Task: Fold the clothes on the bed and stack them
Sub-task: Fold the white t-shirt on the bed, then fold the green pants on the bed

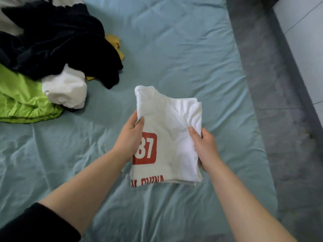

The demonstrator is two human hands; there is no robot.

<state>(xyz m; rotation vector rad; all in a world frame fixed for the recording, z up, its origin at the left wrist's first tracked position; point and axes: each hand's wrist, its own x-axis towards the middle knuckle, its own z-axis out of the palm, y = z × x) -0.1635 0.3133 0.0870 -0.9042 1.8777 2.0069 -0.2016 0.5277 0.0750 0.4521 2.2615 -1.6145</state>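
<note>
White t-shirt (167,130): white "87" in red box; partly cut red lettering below.

Your folded shirt (174,119): white, red numbered block and lettering. Far left: black garment (61,41), lime-green garment (21,98), white garment (68,91), mustard garment (114,41). Bedsheet (174,49): pale blue.

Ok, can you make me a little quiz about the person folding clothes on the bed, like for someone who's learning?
1. True or false: the left hand and the right hand both grip the folded white T-shirt.
2. The number patch on the T-shirt is: A blue, B red, C purple.
3. Fill in: in the unfolded pile on the bed sheet, the black garment lies partly over a bright ____ one.

Key: 1 true; 2 B; 3 green, the green garment.
</note>
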